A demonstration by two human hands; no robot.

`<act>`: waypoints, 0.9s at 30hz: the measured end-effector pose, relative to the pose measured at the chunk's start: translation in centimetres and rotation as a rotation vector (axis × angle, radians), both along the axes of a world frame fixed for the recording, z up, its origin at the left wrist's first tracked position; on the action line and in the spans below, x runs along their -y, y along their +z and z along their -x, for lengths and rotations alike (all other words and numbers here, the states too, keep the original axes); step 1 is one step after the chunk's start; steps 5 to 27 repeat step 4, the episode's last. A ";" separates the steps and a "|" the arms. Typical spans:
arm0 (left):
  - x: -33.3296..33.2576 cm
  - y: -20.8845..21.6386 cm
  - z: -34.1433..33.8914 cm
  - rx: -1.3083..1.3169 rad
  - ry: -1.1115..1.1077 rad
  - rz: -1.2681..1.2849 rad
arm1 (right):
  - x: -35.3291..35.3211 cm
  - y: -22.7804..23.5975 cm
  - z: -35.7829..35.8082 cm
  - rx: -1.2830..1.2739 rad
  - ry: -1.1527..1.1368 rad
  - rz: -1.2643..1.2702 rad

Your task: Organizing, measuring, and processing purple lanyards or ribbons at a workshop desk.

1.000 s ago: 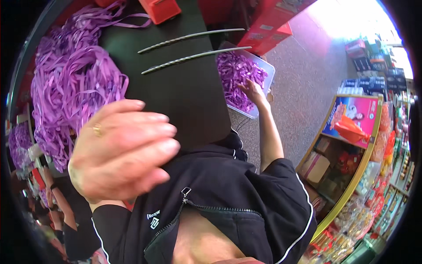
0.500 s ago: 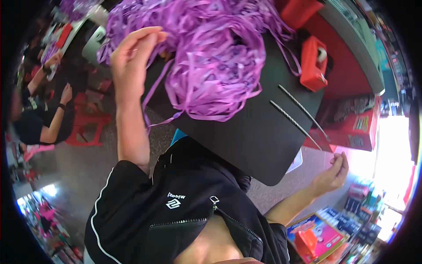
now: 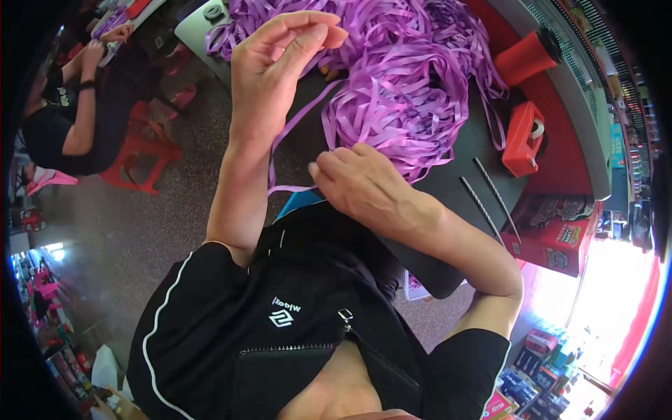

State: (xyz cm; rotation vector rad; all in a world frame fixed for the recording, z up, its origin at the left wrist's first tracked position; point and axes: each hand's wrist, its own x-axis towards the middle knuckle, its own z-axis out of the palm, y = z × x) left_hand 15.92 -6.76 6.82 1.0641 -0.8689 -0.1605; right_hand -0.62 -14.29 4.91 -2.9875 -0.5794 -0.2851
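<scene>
A big tangled heap of purple ribbon point(image 3: 399, 105) lies on the dark table. My right hand point(image 3: 360, 185) is closed at the heap's near edge, around a loose strand of the ribbon that comes in from the left; its fingertips are partly hidden. My left hand point(image 3: 269, 66) is raised over the heap's left side, thumb and fingers brought together. Whatever may be between those fingertips cannot be made out against the ribbon behind. From the heap a single strand point(image 3: 297, 126) loops down past my left wrist toward my right hand.
Two twisted metal rods point(image 3: 483, 203) lie on the table at right. Beyond them are a red tape dispenser point(image 3: 523, 140), a red cylinder point(image 3: 525, 59) and a red box point(image 3: 553, 231). A red stool point(image 3: 143, 147) and a seated person point(image 3: 66, 126) are at left.
My right hand has swung in from the far right to the ribbon's near edge and closed on the strand. My left hand stays raised in a similar pose. The view has shifted.
</scene>
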 end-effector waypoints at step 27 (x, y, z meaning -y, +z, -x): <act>-2.6 -0.4 -1.6 -0.050 0.003 0.011 | 0.0 0.7 -0.7 -0.028 0.070 -0.061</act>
